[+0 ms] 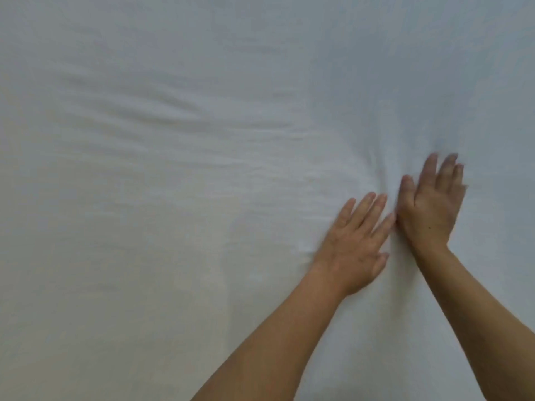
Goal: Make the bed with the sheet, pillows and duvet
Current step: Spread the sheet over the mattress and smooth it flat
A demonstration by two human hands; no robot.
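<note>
A white sheet [179, 198] fills the whole view, spread flat over what I take to be the mattress. Both hands lie palm-down on it with fingers straight, gripping nothing. The left hand [357, 241] sits just beside the right hand [431, 206], their edges almost touching, with a small ridge of cloth [386, 180] pinched up between them. Soft creases [130, 111] run across the sheet well away from the hands, on the left hand's side. I'd judge the sheet is on and being smoothed, an early stage. No pillows or duvet show here, and the sheet's edges are out of view, so I cannot tell whether it is tucked.
</note>
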